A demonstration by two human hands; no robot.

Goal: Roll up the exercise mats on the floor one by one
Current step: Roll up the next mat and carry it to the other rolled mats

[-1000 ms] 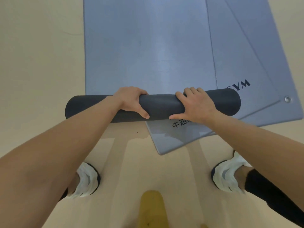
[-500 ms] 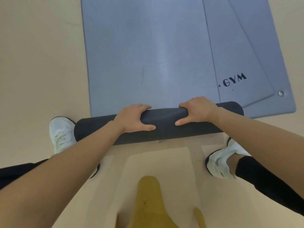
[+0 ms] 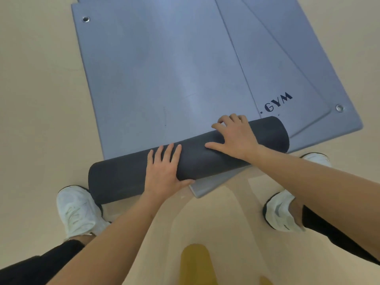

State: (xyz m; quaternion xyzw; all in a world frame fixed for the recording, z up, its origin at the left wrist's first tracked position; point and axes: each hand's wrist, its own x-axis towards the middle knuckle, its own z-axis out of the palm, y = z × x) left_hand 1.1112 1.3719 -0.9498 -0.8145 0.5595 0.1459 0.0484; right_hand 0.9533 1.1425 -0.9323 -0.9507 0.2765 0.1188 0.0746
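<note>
**Both palms on the half-rolled mat**

Your left hand (image 3: 164, 171) lies flat on the dark roll (image 3: 123, 177). Its fingers are straight and slightly spread, gripping nothing, and the thumb sits at the roll's near edge. Your right hand (image 3: 236, 138) presses further along the same roll, with the thumb stretched sideways and the fingers spread and lightly bent over the top, not closed around it.

The roll lies slanted across the near end of the top grey-blue mat (image 3: 164, 79), whose unrolled part runs away from you on the beige floor (image 3: 37, 99). More mats (image 3: 287, 68) fan out beneath it to the right, one printed with GYM lettering (image 3: 277, 101). A mat corner (image 3: 207, 186) pokes out under the roll.

Your left shoe (image 3: 78, 210) is just beside the roll's left end, and your right shoe (image 3: 281, 214) stands apart from it. The yellow shape (image 3: 195, 264) at the bottom edge is too blurred to identify.
</note>
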